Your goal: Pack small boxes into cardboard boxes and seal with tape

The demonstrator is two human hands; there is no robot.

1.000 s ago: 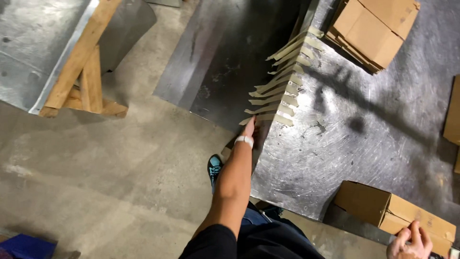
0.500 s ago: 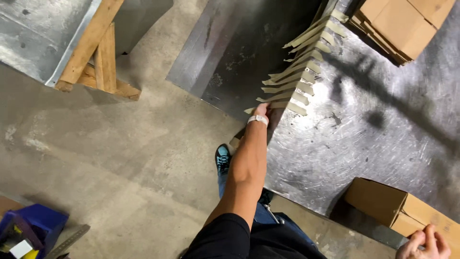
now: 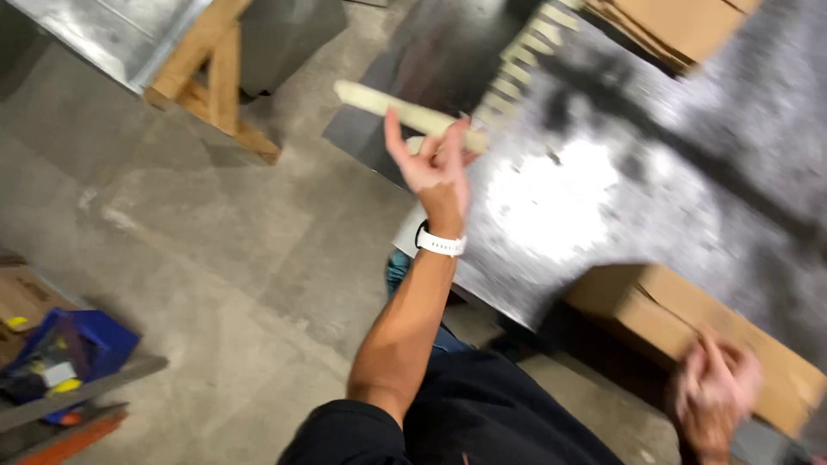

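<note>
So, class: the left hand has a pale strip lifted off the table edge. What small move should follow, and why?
Probably draw the pale strip fully clear of the metal table: the left hand grips it near one end, that end lies near the row of strips, and the picture is blurred.

The person wears a black short-sleeved top; the sleeve ends above the elbow at the lower centre of the frame, and the black fabric fills the bottom edge between the two arms. The forearms are bare. A white band with a dark clasp or case at its edge encircles the wrist below the left hand [image 3: 435,168], at centre frame. The right hand [image 3: 713,398], at lower right, is blurred and carries no visible glove or band. Blue trouser fabric and a teal shoe show beneath the left forearm.
</note>
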